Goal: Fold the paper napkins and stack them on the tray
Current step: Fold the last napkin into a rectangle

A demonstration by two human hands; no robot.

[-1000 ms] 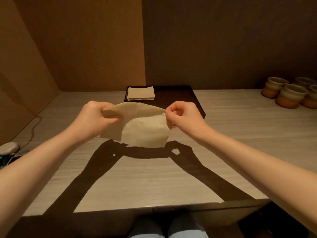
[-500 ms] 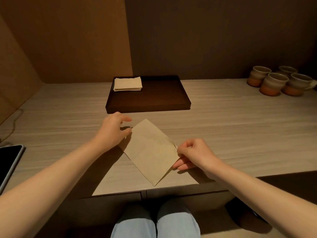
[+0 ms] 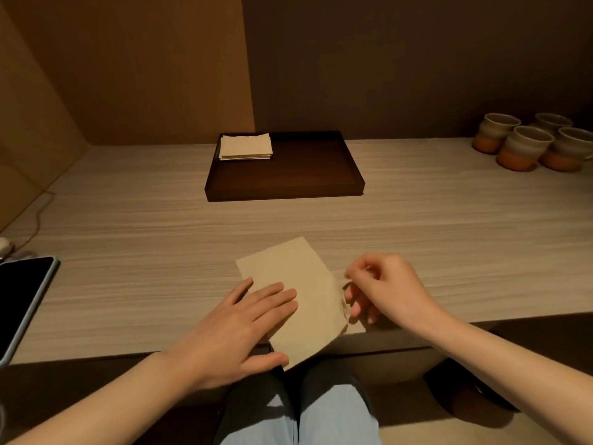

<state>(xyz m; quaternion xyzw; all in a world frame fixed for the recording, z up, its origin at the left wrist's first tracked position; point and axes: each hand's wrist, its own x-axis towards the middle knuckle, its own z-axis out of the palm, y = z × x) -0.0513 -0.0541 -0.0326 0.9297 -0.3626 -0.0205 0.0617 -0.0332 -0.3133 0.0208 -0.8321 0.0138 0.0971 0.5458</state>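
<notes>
Beige paper napkin (image 3: pixel 298 293), folded into a rough rectangle, lies tilted on the pale wood-grain table (image 3: pixel 449 239) at the near edge; its bottom corner overhangs the edge above the light blue trousers (image 3: pixel 324 415). Head view only.

Left hand (image 3: pixel 244 326): palm down, fingers straight and spread, flat on the napkin's left half, pressing it to the table. No grip, just pressure; thumb sits at the near table edge beside the overhanging corner.

Right hand (image 3: pixel 382 287): fingers curled, thumb and forefinger pinched at the napkin's crumpled right edge. Edge looks slightly lifted there.

Dark brown rectangular tray (image 3: pixel 321 184) sits farther back, well apart from the napkin. Stack of folded beige napkins (image 3: pixel 245 146) in its back left corner; rest of tray floor bare.

Four brown-and-grey glazed ceramic cups (image 3: pixel 526 142) clustered far right. Black tablet in a light case (image 3: pixel 22 300) at left edge, thin cable (image 3: pixel 38 216) behind it.
</notes>
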